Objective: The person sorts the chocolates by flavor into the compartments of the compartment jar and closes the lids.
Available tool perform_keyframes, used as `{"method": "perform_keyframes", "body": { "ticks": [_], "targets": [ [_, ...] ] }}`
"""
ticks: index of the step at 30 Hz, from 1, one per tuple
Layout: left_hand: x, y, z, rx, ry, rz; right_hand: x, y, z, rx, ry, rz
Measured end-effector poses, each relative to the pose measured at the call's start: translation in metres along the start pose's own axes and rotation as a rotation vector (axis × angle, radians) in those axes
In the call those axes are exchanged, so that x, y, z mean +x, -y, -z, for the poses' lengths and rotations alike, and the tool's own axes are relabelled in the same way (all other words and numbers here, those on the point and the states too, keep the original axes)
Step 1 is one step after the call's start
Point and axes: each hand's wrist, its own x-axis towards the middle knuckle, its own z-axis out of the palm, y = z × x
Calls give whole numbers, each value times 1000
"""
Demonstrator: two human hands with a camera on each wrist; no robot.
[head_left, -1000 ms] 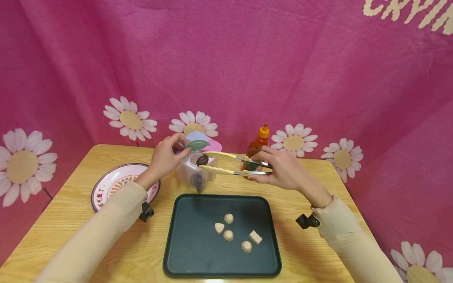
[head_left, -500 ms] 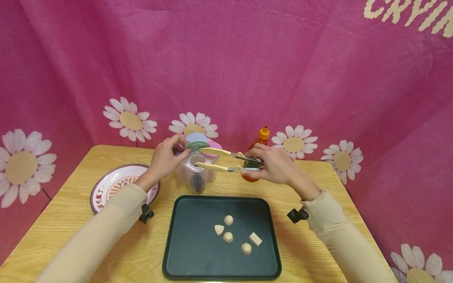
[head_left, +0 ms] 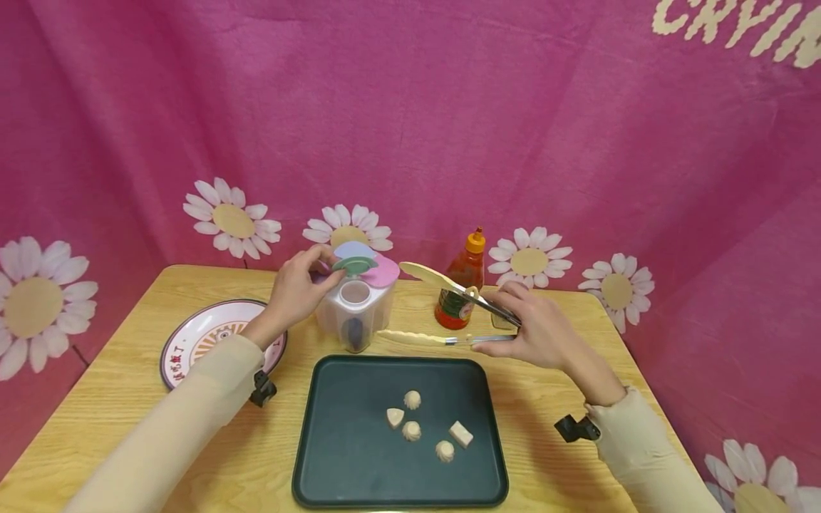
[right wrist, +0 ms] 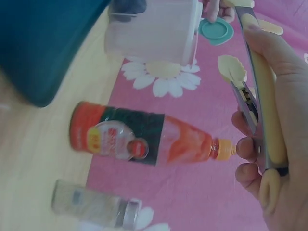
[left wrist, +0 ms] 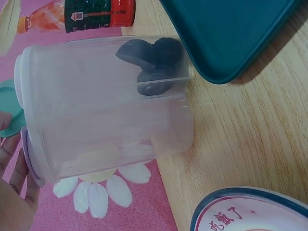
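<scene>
My left hand [head_left: 298, 288] pinches the raised green flap lid [head_left: 355, 266] of a clear compartment container [head_left: 380, 313]. Under that flap a round mouth is uncovered. Several dark, rounded pieces [left wrist: 156, 81] lie at the bottom of one compartment, seen through the wall in the left wrist view. To the right, my right hand [head_left: 545, 328] grips food tongs [head_left: 413, 338] with cream-coloured tips. The tongs' arms are spread wide with nothing between them, beside the container. On a dark green tray [head_left: 359, 470] sit several small cream-coloured pieces [head_left: 412, 399], some ridged, one a block.
A red sauce bottle [head_left: 468, 274] with a yellow cap stands behind the tongs. Next to it is a small glass jar [right wrist: 91, 204] with a metallic lid. A printed plate [head_left: 186, 328] lies left on the wooden table [head_left: 115, 399], with a pink curtain behind.
The dark piece has left the tongs at the container's mouth. My right hand has drawn the tongs back to the right, their arms spreading wider. My left hand stays on the flap.
</scene>
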Motion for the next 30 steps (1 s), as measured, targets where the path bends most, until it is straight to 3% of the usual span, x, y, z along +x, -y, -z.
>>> {"method": "perform_keyframes", "body": {
  "ticks": [5,11,17,22,26,30],
  "targets": [
    [-1,1,0,8,1,2,-30,-5,1,-5,-71,-19],
    [-1,1,0,4,-3,7,-71,-9,1,-20,-139,-116],
    [-1,-1,0,4,-8,2,-119,-14,-3,-40,-204,-290],
    [0,-1,0,15,-23,-8,-152,-19,-6,-83,-211,-476],
    [0,-1,-1,9,-22,-5,-171,-26,-9,-123,-194,-604],
    [0,-2,-2,9,-22,-2,-182,-34,-13,-151,-174,-679]
  ]
}}
